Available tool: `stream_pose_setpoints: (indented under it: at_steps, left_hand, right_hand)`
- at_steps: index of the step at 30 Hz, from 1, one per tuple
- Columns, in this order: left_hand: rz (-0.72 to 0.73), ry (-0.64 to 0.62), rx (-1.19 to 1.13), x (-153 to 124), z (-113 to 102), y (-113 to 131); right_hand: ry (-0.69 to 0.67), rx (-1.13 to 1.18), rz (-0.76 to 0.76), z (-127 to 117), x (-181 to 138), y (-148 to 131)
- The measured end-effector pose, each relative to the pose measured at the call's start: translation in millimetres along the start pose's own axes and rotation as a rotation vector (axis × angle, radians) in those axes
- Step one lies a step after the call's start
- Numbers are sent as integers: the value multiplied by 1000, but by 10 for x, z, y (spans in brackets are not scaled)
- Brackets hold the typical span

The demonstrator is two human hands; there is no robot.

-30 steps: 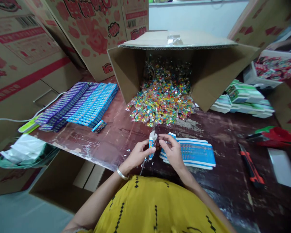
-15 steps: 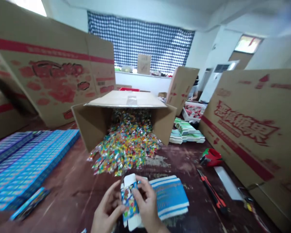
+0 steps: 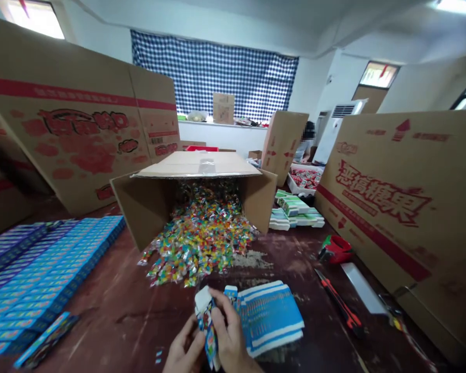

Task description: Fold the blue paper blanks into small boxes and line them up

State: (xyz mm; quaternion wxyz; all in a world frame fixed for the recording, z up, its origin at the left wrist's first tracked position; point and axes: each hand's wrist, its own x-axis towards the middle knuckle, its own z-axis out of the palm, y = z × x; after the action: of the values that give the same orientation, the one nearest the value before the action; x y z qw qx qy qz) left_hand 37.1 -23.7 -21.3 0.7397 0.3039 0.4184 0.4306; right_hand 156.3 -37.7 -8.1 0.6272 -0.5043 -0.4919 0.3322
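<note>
Between my two hands is a small blue printed carton (image 3: 207,325), its white end flap sticking up at the top. My left hand (image 3: 187,346) grips its left edge with thumb and fingers. On the other side, my right hand (image 3: 232,335) is wrapped around it, with the thumb along its face. A stack of flat blue cartons (image 3: 274,317) lies fanned out just right of my right hand. Beyond my hands, wrapped candies (image 3: 202,246) spill onto the table from a cardboard box (image 3: 143,212) lying on its side.
Rows of blue cartons (image 3: 58,274) stand at the left. To the right lie a red-handled utility knife (image 3: 339,303), a metal blade (image 3: 364,288), a red tape roll (image 3: 336,249) and green cartons (image 3: 297,207). Large cardboard boxes (image 3: 388,207) flank the table; a person (image 3: 305,145) is behind.
The carton has turned from face-on to more edge-on and looks narrower. Both hands have come closer together around it. The whole view has shifted slightly.
</note>
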Motion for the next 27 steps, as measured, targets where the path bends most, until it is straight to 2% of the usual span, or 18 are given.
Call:
stream_pose_setpoints:
  at_steps: [4, 9, 14, 17, 22, 27]
  left_hand:
    - [110, -47, 93, -84, 74, 139]
    - [319, 48, 399, -114, 20, 196]
    - [437, 113, 467, -183, -23, 230]
    - [447, 31, 539, -187, -45, 256]
    - [365, -112, 478, -170, -83, 297]
    - [308, -133, 438, -188, -63, 300]
  right_hand:
    - [-35, 26, 60, -40, -21, -42]
    - [-29, -9, 123, -80, -30, 33]
    - [-37, -87, 99, -107, -45, 29]
    - [-37, -148, 14, -114, -44, 20]
    - [-77, -223, -100, -135, -8, 6]
    - [-113, -239, -138, -156, 45, -31]
